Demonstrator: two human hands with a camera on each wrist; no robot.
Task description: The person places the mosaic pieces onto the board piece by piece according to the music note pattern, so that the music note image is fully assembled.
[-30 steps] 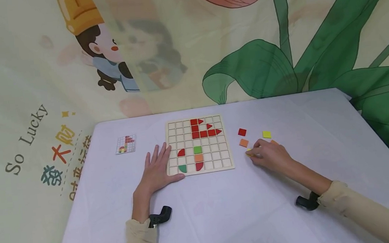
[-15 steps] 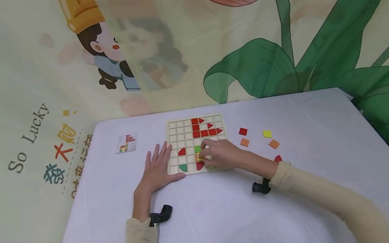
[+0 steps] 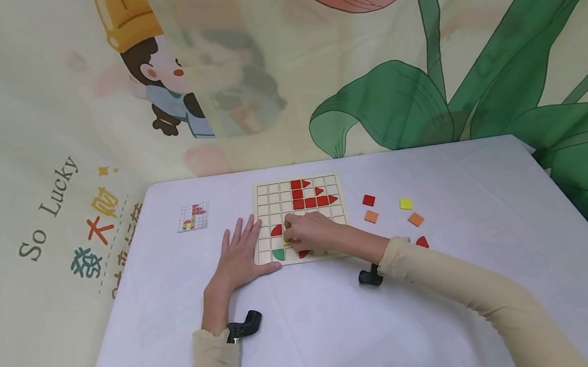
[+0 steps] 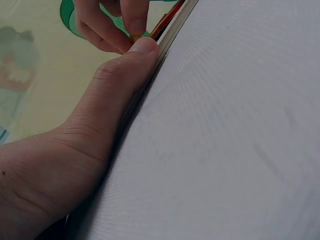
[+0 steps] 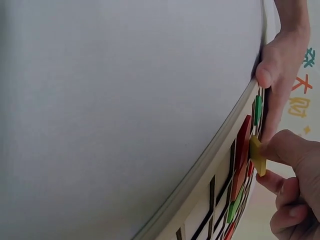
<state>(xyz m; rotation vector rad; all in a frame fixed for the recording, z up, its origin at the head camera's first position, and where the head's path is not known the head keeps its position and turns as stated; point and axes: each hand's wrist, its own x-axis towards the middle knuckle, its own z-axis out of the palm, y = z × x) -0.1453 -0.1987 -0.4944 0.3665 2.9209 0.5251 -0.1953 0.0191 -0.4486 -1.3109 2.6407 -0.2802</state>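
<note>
A wooden grid board (image 3: pixel 333 233) lies on the table with red squares and red pointed tiles (image 3: pixel 310 202) in its upper part. Lower down sit a red quarter-round tile (image 3: pixel 276 230) and a green quarter-round tile (image 3: pixel 278 255). My left hand (image 3: pixel 234 258) rests along the board's left edge, fingers straight, its thumb at the near corner. Over the board's lower middle, my right hand (image 3: pixel 311 231) pinches a yellow tile (image 5: pixel 258 156) between thumb and fingers, as the right wrist view shows. That hand covers several cells, including a green tile (image 5: pixel 235 206).
Right of the board lie loose tiles: a dark red square (image 3: pixel 369 200), orange squares (image 3: pixel 371 216), a yellow square (image 3: pixel 406 204) and a red rounded tile (image 3: pixel 422 242). A small pattern card (image 3: pixel 193 217) lies to the left. A printed cloth hangs behind the table.
My right hand has picked the yellow tile up from the table at right and carried it left to the board's lower middle. The left hand has stayed on the board's edge.
</note>
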